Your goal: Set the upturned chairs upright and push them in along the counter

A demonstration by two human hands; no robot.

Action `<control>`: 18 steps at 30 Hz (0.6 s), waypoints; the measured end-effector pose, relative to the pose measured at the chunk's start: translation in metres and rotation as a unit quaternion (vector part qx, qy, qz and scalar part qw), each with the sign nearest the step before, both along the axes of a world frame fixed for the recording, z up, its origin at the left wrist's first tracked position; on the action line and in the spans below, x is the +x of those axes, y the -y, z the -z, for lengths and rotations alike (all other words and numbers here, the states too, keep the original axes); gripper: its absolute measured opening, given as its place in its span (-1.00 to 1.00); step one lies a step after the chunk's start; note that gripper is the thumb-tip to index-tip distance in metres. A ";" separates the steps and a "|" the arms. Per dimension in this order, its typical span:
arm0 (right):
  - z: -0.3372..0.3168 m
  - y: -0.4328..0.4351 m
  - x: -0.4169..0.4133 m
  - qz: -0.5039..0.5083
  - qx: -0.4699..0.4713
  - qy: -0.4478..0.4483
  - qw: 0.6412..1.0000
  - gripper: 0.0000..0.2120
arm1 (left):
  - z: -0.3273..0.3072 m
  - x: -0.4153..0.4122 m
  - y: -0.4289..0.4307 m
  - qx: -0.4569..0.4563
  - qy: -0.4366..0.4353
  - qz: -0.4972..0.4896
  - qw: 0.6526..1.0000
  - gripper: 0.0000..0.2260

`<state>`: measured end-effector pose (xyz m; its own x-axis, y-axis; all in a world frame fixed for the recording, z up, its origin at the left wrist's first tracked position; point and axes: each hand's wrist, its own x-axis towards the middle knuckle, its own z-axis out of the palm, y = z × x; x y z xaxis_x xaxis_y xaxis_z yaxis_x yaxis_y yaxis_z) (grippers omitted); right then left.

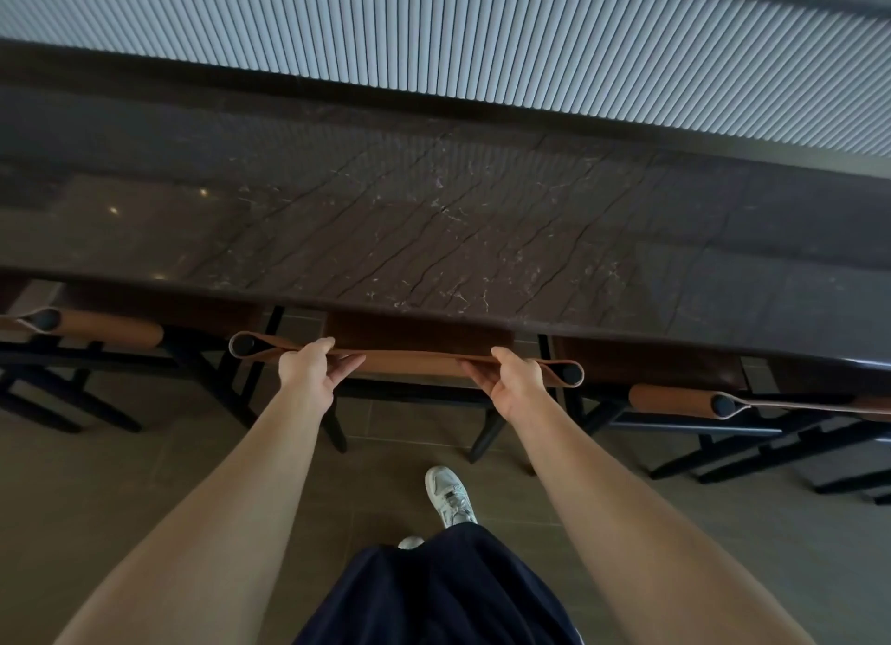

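Three chairs stand along the counter: middle chair between left chair and right chair.

Counter near edge overhangs middle chair; seat under slab, leather back strap just off edge, left hand and right hand gripping it. Left chair and right chair flank it along same edge; narrow gaps between frames, black legs crossing low. Ribbed wall closes counter's far side. Tiled floor open on near side.
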<state>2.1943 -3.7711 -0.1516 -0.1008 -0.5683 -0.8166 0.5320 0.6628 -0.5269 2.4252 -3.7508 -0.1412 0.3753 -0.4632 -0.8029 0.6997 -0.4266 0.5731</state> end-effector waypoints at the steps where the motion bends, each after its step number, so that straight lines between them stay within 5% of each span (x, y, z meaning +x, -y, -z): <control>1: -0.002 -0.001 0.000 -0.001 -0.002 0.003 1.000 -0.72 | -0.001 0.000 -0.002 -0.005 -0.005 0.006 1.000 -0.68; 18: -0.040 -0.049 -0.019 -0.087 -0.062 -0.026 0.994 -0.56 | -0.034 -0.021 -0.050 -0.065 0.058 0.087 0.992 -0.68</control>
<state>2.1753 -3.7222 -0.1112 -0.0315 -0.6760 -0.7362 0.3848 0.6716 -0.6332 2.4044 -3.7003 -0.1075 0.3661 -0.6264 -0.6882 0.5481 -0.4524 0.7035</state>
